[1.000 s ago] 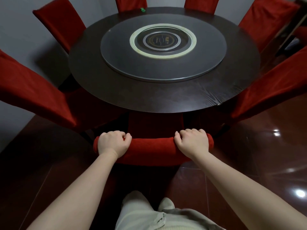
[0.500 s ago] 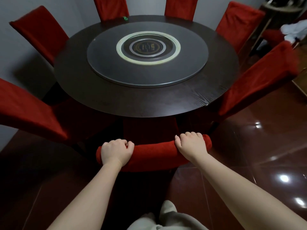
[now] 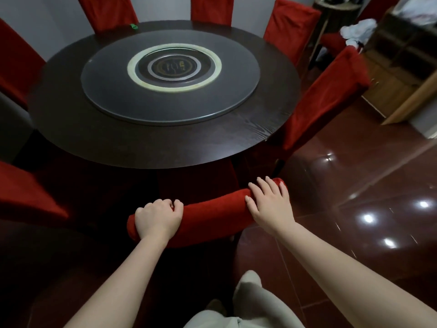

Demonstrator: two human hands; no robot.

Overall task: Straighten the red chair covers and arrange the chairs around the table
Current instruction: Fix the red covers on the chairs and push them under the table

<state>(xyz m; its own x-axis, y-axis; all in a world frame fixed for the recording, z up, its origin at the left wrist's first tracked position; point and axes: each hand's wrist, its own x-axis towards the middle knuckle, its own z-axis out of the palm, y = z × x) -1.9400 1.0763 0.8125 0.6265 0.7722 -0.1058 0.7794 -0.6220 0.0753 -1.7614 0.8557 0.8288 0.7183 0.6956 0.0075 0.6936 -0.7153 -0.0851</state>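
Directly in front of me stands a red-covered chair (image 3: 212, 215), pushed under the near edge of the round dark table (image 3: 113, 143). My left hand (image 3: 157, 220) grips the left end of its padded top rail, fingers curled over it. My right hand (image 3: 270, 204) lies on the right end with fingers straightened and spread. Several other red-covered chairs ring the table: one at the near left (image 3: 26, 197), one at the right (image 3: 331, 95), others at the far side (image 3: 293, 27).
A grey turntable (image 3: 170, 91) sits in the table's middle, and a small green thing (image 3: 134, 26) lies near the far edge. A wooden cabinet (image 3: 399, 74) with white cloth on it stands at the right. The glossy red tiled floor (image 3: 354, 185) spreads to the right.
My right hand has uncurled from its grip on the rail and now lies flat. My view has swung to the right, so the chair top looks tilted. The left hand keeps its grip.
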